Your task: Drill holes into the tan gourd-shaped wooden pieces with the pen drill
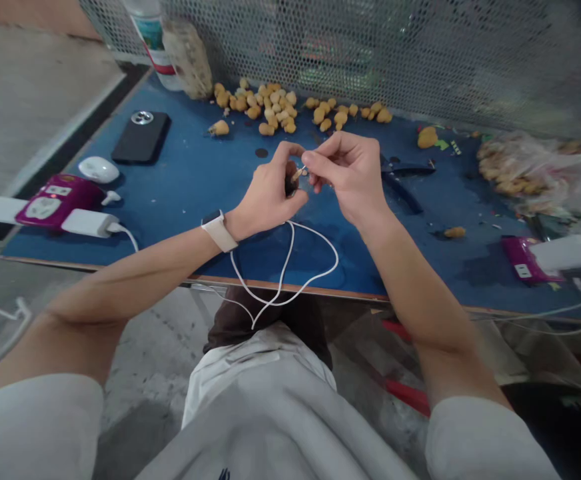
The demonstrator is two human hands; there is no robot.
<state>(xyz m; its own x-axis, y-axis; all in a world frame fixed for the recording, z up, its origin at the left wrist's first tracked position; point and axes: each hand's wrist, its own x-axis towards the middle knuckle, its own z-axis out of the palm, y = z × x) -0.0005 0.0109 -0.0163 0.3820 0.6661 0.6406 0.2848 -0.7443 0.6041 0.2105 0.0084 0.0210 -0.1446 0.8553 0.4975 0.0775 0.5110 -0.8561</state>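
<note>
Small tan piece (297, 175), too tiny to identify, sits between both hands above a blue table (195, 180). Left hand (269, 193) curls around it, thumb and forefinger nearly closed; right hand (350, 170) pinches a thin pale bit (304, 167) at its tip. Yellow lumps (276, 107) lie beyond the hands, pliers (404, 193) right of the right hand.

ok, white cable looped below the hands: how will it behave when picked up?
The cable is probably floppy, given its loose curves. It looks thin, so likely light. Its loops dip past the table edge, so it may slip off if nudged.
</note>
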